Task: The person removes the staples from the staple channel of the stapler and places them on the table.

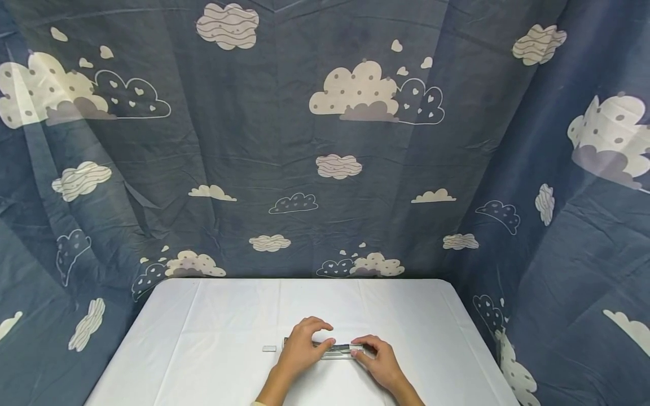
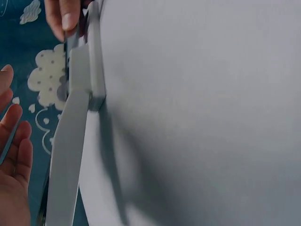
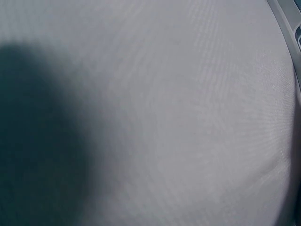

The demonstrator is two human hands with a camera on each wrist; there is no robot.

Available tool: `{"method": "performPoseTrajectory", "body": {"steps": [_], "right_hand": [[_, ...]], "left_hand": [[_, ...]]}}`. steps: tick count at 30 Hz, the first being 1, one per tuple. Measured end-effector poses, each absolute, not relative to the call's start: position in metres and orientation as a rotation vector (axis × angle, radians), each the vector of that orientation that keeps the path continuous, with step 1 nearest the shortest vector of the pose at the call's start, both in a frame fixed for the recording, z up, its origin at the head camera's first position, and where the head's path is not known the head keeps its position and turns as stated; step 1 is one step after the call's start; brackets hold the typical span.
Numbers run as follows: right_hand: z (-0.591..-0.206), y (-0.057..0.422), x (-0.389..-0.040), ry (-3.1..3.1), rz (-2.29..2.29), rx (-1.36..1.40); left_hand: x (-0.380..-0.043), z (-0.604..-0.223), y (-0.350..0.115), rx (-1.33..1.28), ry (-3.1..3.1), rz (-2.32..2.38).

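On the white table a long, narrow pale case (image 1: 335, 356) lies crosswise between the two hands, partly hidden by them. A slim dark bar with a white end (image 1: 345, 348) runs along it. My left hand (image 1: 299, 349) is over the left part, thumb and fingers apart; in the left wrist view its loose fingers (image 2: 14, 141) stand beside the pale case (image 2: 70, 141). My right hand (image 1: 378, 358) pinches the bar's white end between thumb and fingers, seen also in the left wrist view as fingertips (image 2: 68, 19). The bar's exact kind cannot be told.
A small grey rectangular piece (image 1: 269, 348) lies left of the left hand. The white-covered table (image 1: 228, 316) has rounded far corners. Dark blue cloud-print curtains (image 1: 254, 135) hang behind and on both sides. The right wrist view shows mostly white cloth (image 3: 188, 117) and a dark shadow.
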State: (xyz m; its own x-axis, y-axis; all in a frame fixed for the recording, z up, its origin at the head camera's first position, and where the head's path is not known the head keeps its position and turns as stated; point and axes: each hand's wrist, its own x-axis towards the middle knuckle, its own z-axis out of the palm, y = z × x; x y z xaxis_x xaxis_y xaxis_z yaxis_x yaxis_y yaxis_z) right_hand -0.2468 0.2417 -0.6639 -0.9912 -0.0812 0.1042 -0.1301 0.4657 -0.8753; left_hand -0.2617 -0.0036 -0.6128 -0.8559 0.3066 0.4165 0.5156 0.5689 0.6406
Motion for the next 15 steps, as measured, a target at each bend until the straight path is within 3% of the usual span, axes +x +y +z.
{"method": "performPoseTrajectory", "body": {"steps": [15], "right_hand": [[-0.665, 0.243, -0.247, -2.621, 1.594, 0.257]], "left_hand": [[-0.259, -0.635, 0.027, -0.741, -2.646, -1.135]]}}
